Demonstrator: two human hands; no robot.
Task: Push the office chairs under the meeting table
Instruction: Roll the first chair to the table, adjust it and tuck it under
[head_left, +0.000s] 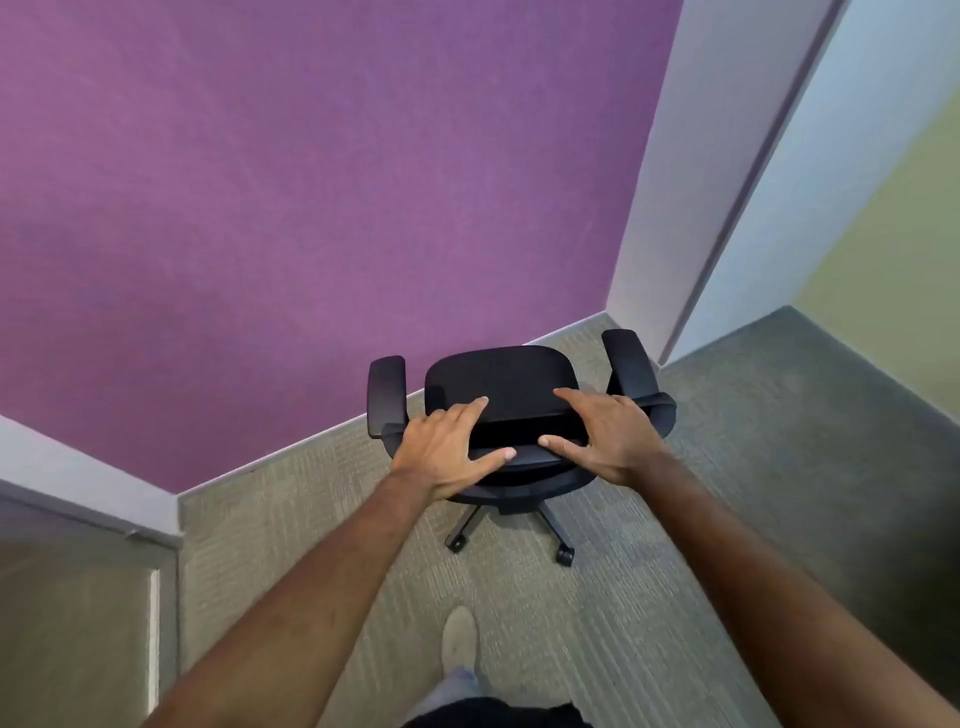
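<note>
Centrally, a black office chair (501, 384) stands on grey carpet (291, 519), seen from behind and above, its seat facing a purple wall (311, 182) whose pale baseboard edge runs just beyond the armrests. Left armrest (387, 395) lies near that baseboard; right armrest (626, 358) sits close to a white corner post (670, 182) where the wall ends. Both hands lie over the top of the backrest: the left hand (449, 449) and the right hand (610, 436) each rest with fingers spread across the front and the thumb along the rear rim, a loose, unclenched grip that touches the chair without closing around it. Two castors (564, 556) of the star base show below the seat. Open carpet extends to the right of the chair, past the post, and toward the viewer, where one pale shoe (460, 636) stands. A grey panel edge (156, 623) bounds the floor at lower left. No meeting tabletop falls within view.
</note>
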